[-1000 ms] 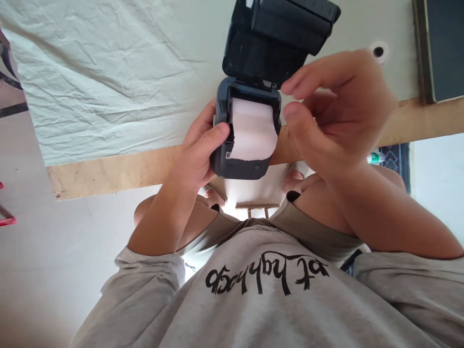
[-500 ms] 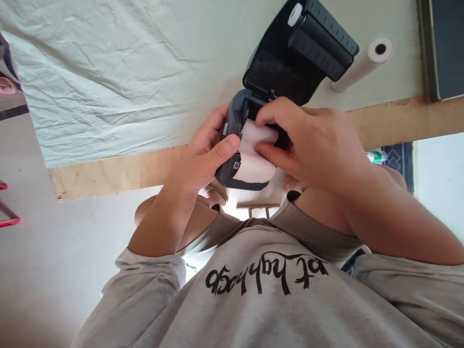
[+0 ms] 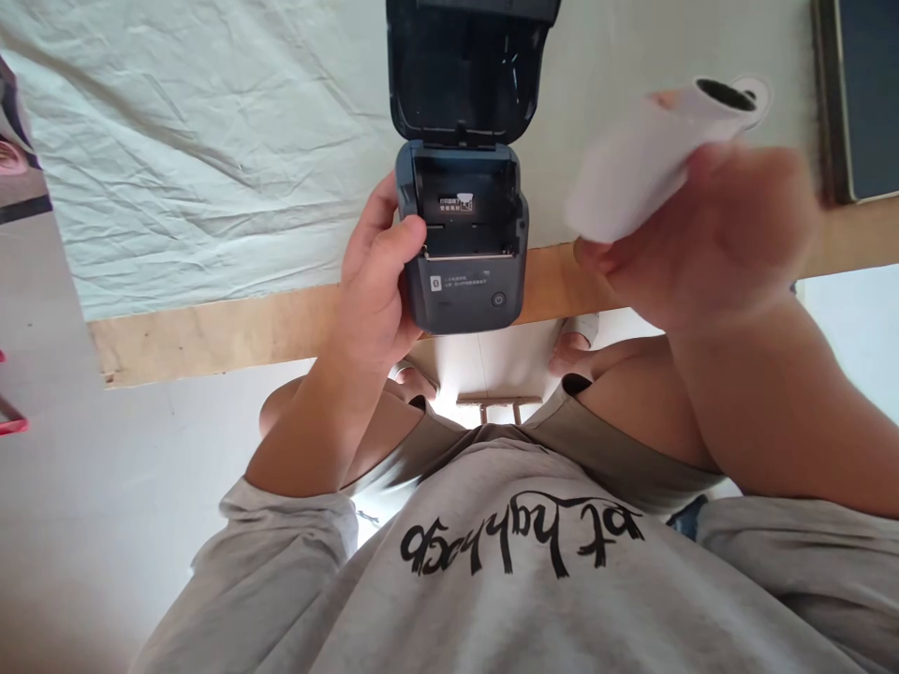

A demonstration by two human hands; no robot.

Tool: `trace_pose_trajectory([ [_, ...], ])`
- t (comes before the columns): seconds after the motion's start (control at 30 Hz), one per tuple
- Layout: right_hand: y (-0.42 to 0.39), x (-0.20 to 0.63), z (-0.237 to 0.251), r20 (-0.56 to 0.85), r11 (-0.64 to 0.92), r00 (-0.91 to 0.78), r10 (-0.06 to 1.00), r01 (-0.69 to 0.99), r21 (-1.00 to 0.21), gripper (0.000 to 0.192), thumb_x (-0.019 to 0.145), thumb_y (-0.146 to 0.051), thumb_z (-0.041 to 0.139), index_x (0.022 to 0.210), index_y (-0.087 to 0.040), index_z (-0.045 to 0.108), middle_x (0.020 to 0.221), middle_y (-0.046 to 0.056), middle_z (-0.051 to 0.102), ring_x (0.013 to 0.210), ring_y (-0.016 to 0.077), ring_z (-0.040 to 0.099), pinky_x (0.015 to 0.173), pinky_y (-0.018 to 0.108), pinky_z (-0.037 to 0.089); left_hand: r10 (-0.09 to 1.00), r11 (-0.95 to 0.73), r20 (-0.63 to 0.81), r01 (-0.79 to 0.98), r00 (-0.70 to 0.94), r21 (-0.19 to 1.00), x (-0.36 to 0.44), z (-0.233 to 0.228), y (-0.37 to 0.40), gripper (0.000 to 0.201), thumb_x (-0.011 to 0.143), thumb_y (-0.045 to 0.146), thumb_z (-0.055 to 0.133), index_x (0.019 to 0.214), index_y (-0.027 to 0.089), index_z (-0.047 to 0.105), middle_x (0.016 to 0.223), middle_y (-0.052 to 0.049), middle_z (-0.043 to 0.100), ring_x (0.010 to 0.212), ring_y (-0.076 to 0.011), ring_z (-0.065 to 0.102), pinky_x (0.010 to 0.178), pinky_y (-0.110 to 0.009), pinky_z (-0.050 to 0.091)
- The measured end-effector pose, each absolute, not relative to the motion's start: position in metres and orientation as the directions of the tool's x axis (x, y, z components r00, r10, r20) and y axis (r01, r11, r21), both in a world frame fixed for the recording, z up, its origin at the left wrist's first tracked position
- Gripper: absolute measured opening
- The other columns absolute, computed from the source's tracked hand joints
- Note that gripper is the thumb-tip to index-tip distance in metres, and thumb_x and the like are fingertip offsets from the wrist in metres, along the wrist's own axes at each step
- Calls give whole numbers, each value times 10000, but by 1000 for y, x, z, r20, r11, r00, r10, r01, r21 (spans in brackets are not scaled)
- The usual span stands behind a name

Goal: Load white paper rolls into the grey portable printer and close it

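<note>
My left hand (image 3: 383, 267) is closed round the left side of a dark portable label printer (image 3: 470, 298), its thumb on the rim of the paper bay. The printer's black lid (image 3: 464, 80) is swung up, and inside the bay a printed label shows with no roll in it. Off to the right, my right hand (image 3: 723, 234) is closed on a white paper roll (image 3: 632, 164) with a wide hollow core; both are blurred by motion. Behind that roll, another white roll (image 3: 762, 92) is mostly hidden.
A wrinkled pale cloth (image 3: 211, 168) covers the table, whose wooden edge (image 3: 217, 351) runs below my hands. A dark flat panel with a frame (image 3: 867, 103) lies at the far right. Something pink (image 3: 12, 421) shows at the left.
The paper roll has come out of the printer and moved right in my right hand. My left hand has turned the printer upright, with its lid now further left.
</note>
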State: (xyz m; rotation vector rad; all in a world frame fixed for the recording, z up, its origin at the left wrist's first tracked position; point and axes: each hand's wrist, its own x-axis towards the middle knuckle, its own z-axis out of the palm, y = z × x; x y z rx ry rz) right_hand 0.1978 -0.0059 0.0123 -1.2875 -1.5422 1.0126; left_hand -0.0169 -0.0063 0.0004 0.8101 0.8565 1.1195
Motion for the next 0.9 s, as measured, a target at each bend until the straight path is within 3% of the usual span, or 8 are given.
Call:
trace_pose_trajectory([
  [0.1,-5,198,3,149,143,42,988,120,-982,390,730,-559,641,920,-278,448,738,-15,480,520,122,483,360,261,336,965,241,-178,-376,194,895,-17,1,-6,271,843,388,616,1080,258,591,1006,-3,706,1086,-216,679,847,-318,576],
  [0.2,-8,198,1,295,279,-14,955,364,-888,293,846,-511,568,870,-262,416,761,1,509,636,154,546,574,329,466,961,251,-186,-360,207,898,-18,2,-6,259,845,383,621,1072,259,604,981,3,713,1078,-206,686,842,-296,582],
  [0.3,-10,200,4,382,343,-79,921,632,-695,258,882,-497,516,898,-248,451,899,58,594,833,212,573,787,407,473,951,264,-174,-377,256,888,-19,3,-7,237,860,366,611,1067,253,619,971,6,713,1009,-177,704,815,-267,582],
  [0.4,-6,203,6,437,379,-106,893,699,-606,259,830,-436,609,953,-254,471,983,65,621,870,226,587,765,398,480,944,271,-164,-390,286,880,-20,4,-7,218,864,332,605,1063,244,626,983,6,709,958,-154,706,791,-252,578],
  [0.57,2,207,1,413,356,-115,903,737,-575,313,768,-189,628,1032,-272,482,1016,41,629,871,211,617,708,366,499,944,286,-193,-365,269,886,-20,2,-7,228,851,304,596,1069,245,621,956,4,685,862,-161,709,684,-267,563],
  [0.73,2,205,-1,306,232,-64,950,801,-552,453,745,-191,623,1167,-252,470,893,38,686,785,220,647,721,394,515,948,260,-149,-416,281,871,-19,-2,-6,244,855,301,601,1091,249,626,923,11,687,821,-135,696,666,-244,564],
  [0.83,-3,208,4,318,304,-142,937,782,-544,651,691,-187,671,1296,-235,436,1165,108,656,1057,283,639,842,442,525,943,278,-155,-438,295,855,-20,-2,-7,260,859,287,599,1116,250,621,926,11,693,828,-132,695,664,-238,563],
  [0.9,-6,217,8,445,453,-215,869,705,-545,716,656,-210,712,1324,-273,464,1288,107,580,1195,302,558,912,450,512,939,289,-164,-439,301,851,-21,-1,-7,268,860,287,602,1124,251,618,950,8,697,840,-136,695,662,-238,562],
])
